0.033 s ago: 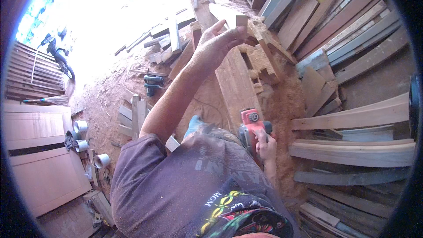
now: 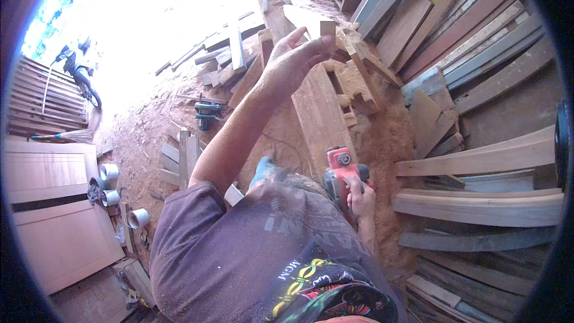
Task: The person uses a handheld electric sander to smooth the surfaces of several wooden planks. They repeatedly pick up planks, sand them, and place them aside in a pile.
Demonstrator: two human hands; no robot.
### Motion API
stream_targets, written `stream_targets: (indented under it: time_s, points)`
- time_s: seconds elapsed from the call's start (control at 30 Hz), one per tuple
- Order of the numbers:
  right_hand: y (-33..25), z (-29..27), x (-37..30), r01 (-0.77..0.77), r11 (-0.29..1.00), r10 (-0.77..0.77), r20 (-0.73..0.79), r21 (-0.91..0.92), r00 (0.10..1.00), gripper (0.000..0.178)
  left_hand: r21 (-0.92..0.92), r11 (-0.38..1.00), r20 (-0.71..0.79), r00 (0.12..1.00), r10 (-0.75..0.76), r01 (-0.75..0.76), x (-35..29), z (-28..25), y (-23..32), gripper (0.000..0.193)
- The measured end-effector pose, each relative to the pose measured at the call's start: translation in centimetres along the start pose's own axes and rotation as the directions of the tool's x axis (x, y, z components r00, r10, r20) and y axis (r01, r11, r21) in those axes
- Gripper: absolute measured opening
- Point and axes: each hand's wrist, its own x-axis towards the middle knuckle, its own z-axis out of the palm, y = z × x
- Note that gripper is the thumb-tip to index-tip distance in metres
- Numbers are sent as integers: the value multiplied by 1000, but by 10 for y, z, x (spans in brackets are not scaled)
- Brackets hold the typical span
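Note:
My right hand (image 2: 360, 198) is wrapped round the handle of a red and dark electric hand planer (image 2: 342, 170). The planer rests on the near end of a long, flat wooden board (image 2: 323, 110). Stretched out towards the far end of the board, my left hand (image 2: 299, 57) has its thumb spread away from the other fingers. Those fingers are at a small square-ended wooden block (image 2: 327, 28) and seem to touch it. Whether they press on the block cannot be made out. Notched timber pieces (image 2: 359, 87) with sawdust on them lie along the board's right side.
Planks lean and lie in stacks (image 2: 472, 209) along the right. A dark power tool (image 2: 208, 113) sits on the dusty ground to the left, near wood offcuts (image 2: 179, 155). Further left are panelled boards (image 2: 60, 233), white cups (image 2: 137, 218), a broom (image 2: 69, 136) and a motorbike (image 2: 81, 72).

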Motion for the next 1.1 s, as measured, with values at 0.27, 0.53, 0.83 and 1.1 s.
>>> stream_targets:
  time_s: [0.27, 0.53, 0.83, 1.1]
  points:
    - [-12, -1, 5, -11, 999, 12, 23, -44, 1000, 53, -29, 1000, -70, 998, 8, -10, 10, -4, -5, 45]
    - [-12, -8, 2, -68, 993, 58, 101, 98, 993, 51, 308, 881, -126, 933, -336, 359, -32, -48, -119, 78]
    - [-17, -6, -4, -109, 993, 105, 62, 53, 992, 47, 826, 389, -379, 913, -152, 407, -114, -85, -287, 115]
    - [-35, 3, -21, -144, 975, 137, 51, 170, 989, 55, 919, 247, -270, 947, -173, 307, -76, -129, -315, 125]
